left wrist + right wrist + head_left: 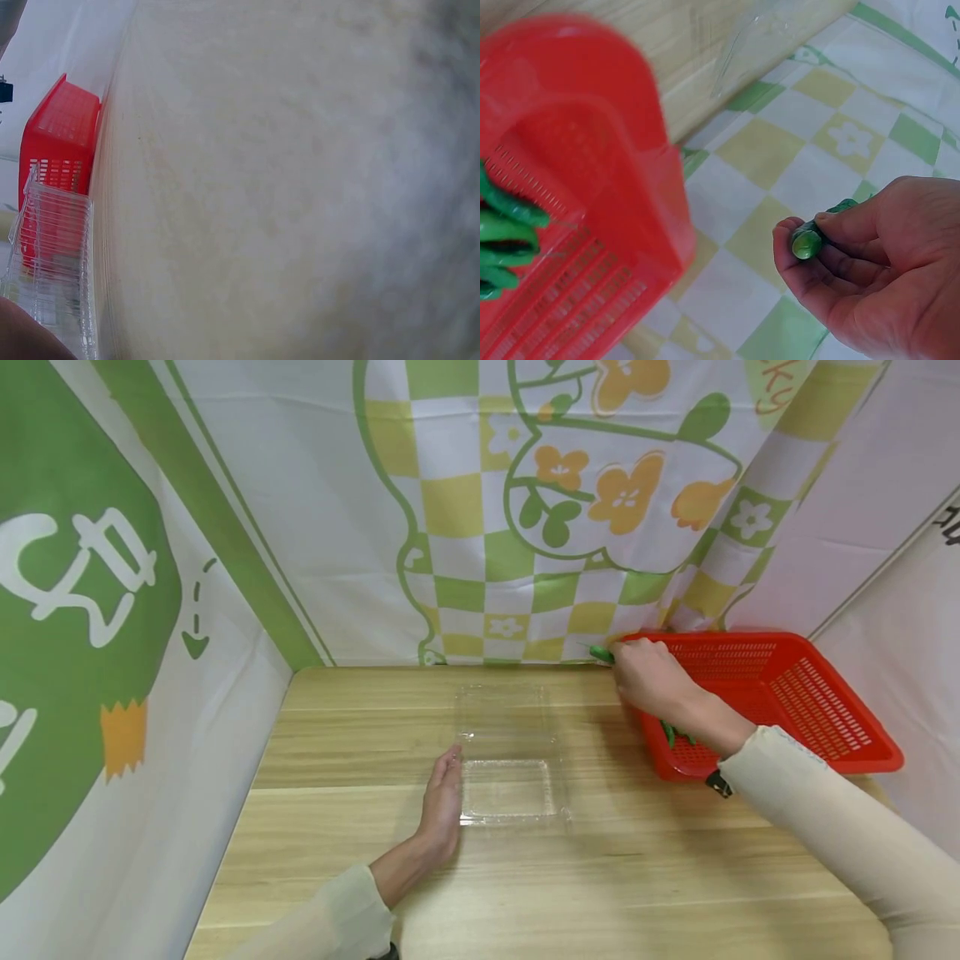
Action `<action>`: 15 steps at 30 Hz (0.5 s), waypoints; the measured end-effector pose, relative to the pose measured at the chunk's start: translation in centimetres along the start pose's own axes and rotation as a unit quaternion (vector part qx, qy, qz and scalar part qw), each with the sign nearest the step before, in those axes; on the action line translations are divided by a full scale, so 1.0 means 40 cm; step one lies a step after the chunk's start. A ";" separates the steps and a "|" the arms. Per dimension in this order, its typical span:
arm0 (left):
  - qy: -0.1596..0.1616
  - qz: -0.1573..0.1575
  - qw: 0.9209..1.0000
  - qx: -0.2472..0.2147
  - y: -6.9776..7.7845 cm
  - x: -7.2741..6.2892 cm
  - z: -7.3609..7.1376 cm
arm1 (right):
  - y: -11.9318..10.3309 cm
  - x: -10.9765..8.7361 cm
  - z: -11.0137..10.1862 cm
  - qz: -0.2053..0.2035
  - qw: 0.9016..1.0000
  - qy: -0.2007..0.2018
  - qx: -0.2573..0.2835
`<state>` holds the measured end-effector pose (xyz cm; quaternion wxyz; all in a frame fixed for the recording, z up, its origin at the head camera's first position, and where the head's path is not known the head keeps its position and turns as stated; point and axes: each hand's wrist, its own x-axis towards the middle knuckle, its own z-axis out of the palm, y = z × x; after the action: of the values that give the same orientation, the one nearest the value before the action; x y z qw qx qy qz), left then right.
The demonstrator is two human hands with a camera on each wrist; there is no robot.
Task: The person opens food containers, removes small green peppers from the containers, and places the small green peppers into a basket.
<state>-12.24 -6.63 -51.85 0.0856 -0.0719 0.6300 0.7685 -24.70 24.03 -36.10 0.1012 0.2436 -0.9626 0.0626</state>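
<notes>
My right hand [654,681] pinches a green chili pepper [808,241] between thumb and fingers, above the far left corner of the red basket [806,647]. The pepper's pale green end faces the camera in the right wrist view. More green peppers [504,229] lie inside the basket, mostly behind my right arm in the head view. With fingers fairly straight, my left hand [442,806] rests against the left side of a clear plastic box [506,789]. That box is opened out flat, its lid [501,710] lying toward the back.
The wooden table [337,777] meets a patterned cloth wall [480,552] at the back. White and green cloth [217,693] hangs along the left side. The basket stands at the table's right rear, close to the wall.
</notes>
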 end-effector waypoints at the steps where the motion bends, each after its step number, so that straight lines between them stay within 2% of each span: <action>1: 0.000 0.000 1.000 0.000 0.000 0.000 0.000 | 0.007 -0.001 -0.004 0.004 1.000 -0.002 0.002; 15: -0.003 -0.002 1.000 0.002 -0.002 0.000 -0.001 | 0.118 -0.020 -0.026 0.044 0.999 -0.020 -0.002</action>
<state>-12.24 -6.67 -51.93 0.0895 -0.0703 0.6313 0.7672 -26.10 28.69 -35.59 0.0797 0.2024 -0.9742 0.0600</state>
